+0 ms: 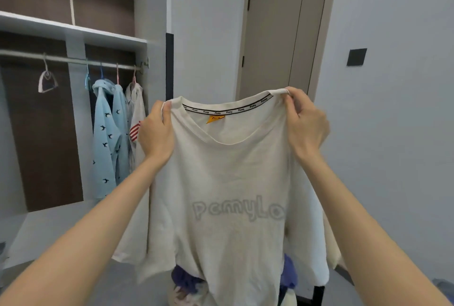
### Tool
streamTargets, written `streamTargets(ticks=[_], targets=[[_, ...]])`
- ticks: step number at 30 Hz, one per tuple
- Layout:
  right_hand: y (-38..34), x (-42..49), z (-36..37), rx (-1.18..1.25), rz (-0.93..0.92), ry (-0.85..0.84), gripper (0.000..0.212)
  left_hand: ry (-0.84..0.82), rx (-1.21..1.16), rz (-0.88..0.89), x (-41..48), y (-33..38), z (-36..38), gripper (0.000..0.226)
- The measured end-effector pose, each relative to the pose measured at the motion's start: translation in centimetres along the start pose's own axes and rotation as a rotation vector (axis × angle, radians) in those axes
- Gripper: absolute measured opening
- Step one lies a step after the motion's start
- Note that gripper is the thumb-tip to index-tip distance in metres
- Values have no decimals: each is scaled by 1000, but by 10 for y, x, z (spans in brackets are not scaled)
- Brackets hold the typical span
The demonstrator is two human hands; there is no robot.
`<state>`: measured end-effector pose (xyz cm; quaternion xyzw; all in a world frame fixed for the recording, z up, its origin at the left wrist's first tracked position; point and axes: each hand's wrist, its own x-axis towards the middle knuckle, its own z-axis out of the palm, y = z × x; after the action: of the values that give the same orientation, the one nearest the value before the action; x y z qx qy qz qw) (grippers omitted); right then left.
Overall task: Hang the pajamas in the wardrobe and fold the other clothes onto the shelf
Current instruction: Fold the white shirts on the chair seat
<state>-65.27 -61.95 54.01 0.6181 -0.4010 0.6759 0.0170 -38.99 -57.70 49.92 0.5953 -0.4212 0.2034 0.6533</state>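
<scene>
So the cream T-shirt (228, 182) is held up in mid-air right in front of the camera, stretched out by its shoulders. The left grip (156, 133) is pinching the left shoulder seam by the collar, fingers curled round the fabric, and the right grip (307, 124) has the right shoulder bunched between thumb and fingers, a bit higher than the other side. You can see an orange tag (215, 119) inside the neckline, a black printed band along the collar, and pale grey outlined lettering across the chest. The shirt hangs loose, and its hem drops over a pile of clothes (186, 278) down below, blue and purple stuff mostly, too blurry to tell what's what. Off to the left is the open wardrobe, with a rail (73, 60) under a white shelf (73, 28). On the rail hang light blue pajamas (108, 133) with little dark birds, a white garment (136, 109) with a red-striped bit just beside them, and a bare white hanger (46, 82) well apart on the left. Behind the shirt there's a closed beige door (282, 30) and a dark wall switch (356, 56) to its right.
</scene>
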Motion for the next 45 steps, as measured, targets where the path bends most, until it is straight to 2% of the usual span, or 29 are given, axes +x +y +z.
streamTargets(ticks=[9, 15, 24, 31, 39, 45], targets=[[-63, 62, -42, -13, -156, 195, 23, 140, -149, 102, 61, 83, -34, 39], [-101, 110, -66, 20, -327, 236, 25, 218, -206, 136, 97, 130, -52, 41], [-103, 131, -72, -49, -342, 291, 22, 222, -205, 168, 114, 144, -49, 37], [-20, 88, -35, -244, -233, 97, 22, -47, -24, 139, 69, 80, -6, 36], [107, -22, 19, -309, 24, -175, 24, -419, 80, 12, -20, -23, 58, 34], [180, -86, 54, -365, 194, -354, 25, -570, 146, -95, -75, -97, 100, 34]])
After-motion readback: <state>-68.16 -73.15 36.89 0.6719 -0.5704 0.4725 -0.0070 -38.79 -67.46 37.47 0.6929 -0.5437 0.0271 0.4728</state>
